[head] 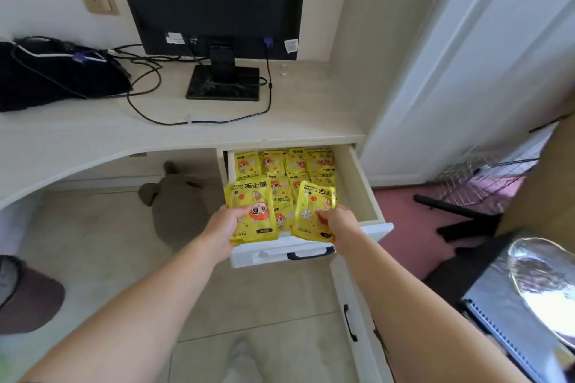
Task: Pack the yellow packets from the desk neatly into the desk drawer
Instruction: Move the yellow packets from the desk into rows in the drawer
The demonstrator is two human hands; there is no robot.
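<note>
The white desk drawer stands pulled out below the desk top, and several yellow packets with a cartoon figure lie in rows inside it. My left hand grips one yellow packet over the drawer's front left part. My right hand grips another yellow packet over the front right part. Both held packets are tilted and hide the packets beneath them. No loose packets show on the desk top.
A black monitor on its stand, cables and a dark bag sit on the desk. A grey plush toy lies on the floor under the desk. A lower drawer front and a black notebook are at right.
</note>
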